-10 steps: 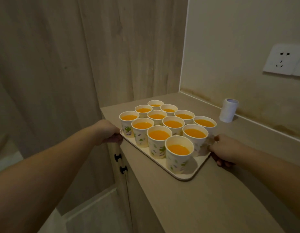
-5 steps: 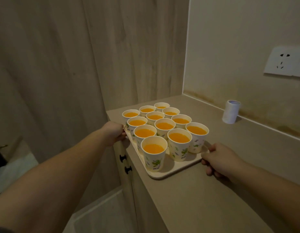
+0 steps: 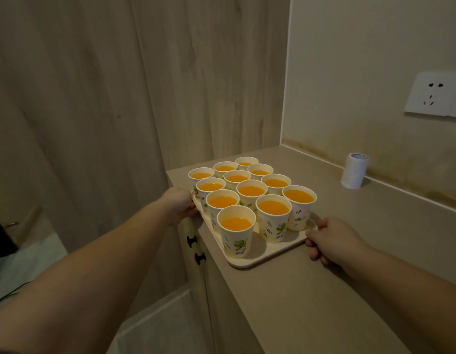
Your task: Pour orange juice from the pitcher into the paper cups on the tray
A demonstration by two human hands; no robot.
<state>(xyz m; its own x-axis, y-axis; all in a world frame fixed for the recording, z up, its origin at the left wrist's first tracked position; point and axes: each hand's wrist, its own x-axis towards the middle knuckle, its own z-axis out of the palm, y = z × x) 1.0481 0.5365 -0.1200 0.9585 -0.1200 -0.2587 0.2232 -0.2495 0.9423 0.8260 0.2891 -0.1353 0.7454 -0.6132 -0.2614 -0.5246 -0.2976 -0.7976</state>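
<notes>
With our left hand (image 3: 179,204) and right hand (image 3: 333,241) gripping the tray (image 3: 262,260), we keep it level (twelve paper cups (image 3: 236,229) brim with juice).

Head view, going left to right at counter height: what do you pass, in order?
Left hand gripping the tray edge → tray of filled paper cups → right hand gripping the opposite edge → white roll by the wall → wall socket higher up.

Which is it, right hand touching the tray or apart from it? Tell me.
Touching. The head view shows the right hand gripping the tray at its right edge, with the fingers curled under the rim and no gap between them.
</notes>
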